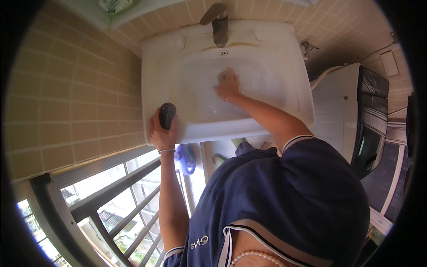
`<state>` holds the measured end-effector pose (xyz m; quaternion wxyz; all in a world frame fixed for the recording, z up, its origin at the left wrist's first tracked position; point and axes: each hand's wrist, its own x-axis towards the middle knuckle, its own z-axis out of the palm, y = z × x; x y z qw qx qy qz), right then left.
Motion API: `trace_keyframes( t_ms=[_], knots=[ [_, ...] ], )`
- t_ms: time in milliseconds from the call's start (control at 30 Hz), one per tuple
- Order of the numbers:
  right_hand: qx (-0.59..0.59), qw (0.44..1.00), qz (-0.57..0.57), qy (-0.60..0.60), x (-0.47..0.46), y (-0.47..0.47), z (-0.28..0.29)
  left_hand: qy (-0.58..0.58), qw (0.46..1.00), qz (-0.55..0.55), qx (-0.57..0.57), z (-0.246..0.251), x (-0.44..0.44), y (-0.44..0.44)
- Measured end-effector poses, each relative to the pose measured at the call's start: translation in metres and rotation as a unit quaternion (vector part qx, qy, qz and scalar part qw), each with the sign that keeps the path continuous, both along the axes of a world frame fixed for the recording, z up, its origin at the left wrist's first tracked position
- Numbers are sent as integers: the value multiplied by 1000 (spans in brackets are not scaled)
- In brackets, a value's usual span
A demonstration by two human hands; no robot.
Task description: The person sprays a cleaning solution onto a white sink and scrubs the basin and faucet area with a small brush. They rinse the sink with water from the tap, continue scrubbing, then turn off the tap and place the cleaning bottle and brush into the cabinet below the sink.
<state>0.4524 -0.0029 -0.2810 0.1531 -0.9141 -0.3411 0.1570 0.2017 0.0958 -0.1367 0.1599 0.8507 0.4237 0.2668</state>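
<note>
My left hand [162, 133] grips a dark, oval scrubber [167, 115] at the near left corner of a white washbasin [160, 73]. The scrubber's speckled face is turned up; whether it is a brush or a scouring pad I cannot tell. Inside the bowl, my right hand [229, 83] reaches down over cloudy, whitish water, blurred by motion. Its palm side is hidden, and nothing visible sticks out of it. A metal lever tap [220, 30] stands at the basin's back edge, above a small round overflow opening [223, 53].
A tiled wall [83, 100] borders the basin on the left. To the right are a wall tap [308, 49] and a washing machine [337, 106]. A purple bottle [185, 159] stands below the basin's front edge, by a barred window [126, 207]. A bottle [115, 5] rests on the back ledge.
</note>
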Motion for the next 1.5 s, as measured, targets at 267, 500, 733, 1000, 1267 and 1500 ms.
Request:
trace_keyframes(
  t_ms=[267, 500, 733, 1000, 1267, 1500],
  knots=[
    [-150, 935, 315, -70, -16, -14, 4, -11, 1000, -7, 23, 0, 1, 2],
    [83, 977, 178, -85, 23, -49, 30, -11, 1000, -7, 0, -2, 0, 1],
    [-40, 967, 186, -168, 33, -11, 18, -5, 1000, 1, -6, -2, 0, 3],
    [-111, 963, 221, -106, 54, 5, 23, -49, 997, -2, -62, -13, -6, 12],
    [-27, 945, 262, -191, 60, -13, 14, -339, 865, 16, -370, 2, 1, 0],
    [-45, 965, 259, -9, 88, -2, 18, -562, 486, -105, -661, 25, 6, -24]
  ],
)
